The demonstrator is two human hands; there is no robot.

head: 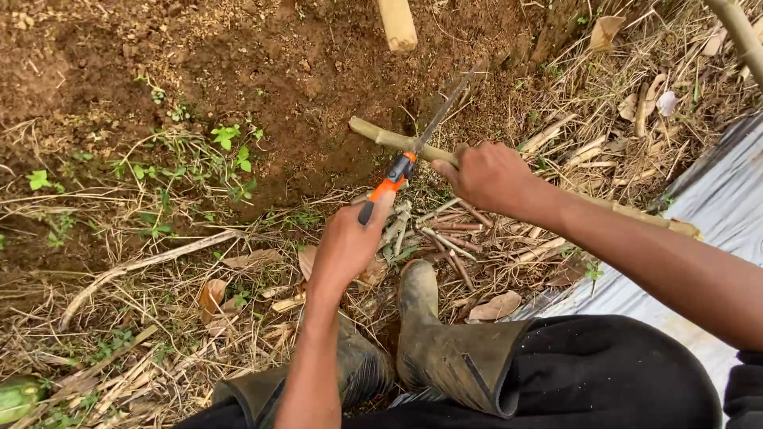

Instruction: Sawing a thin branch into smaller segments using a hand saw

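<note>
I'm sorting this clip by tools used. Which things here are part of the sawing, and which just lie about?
In use:
left hand
hand saw
right hand
green stalk

Lying about:
cut stick pieces
dry leaves
grey sheet
pale post end

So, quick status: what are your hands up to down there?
Left hand gripping orange-handled saw, blade across bamboo stick. Right hand clamped on stick. Cut stems piled near boots.

Orange-handled saw (413, 147) across horiz. bamboo stick (389, 139)
</note>
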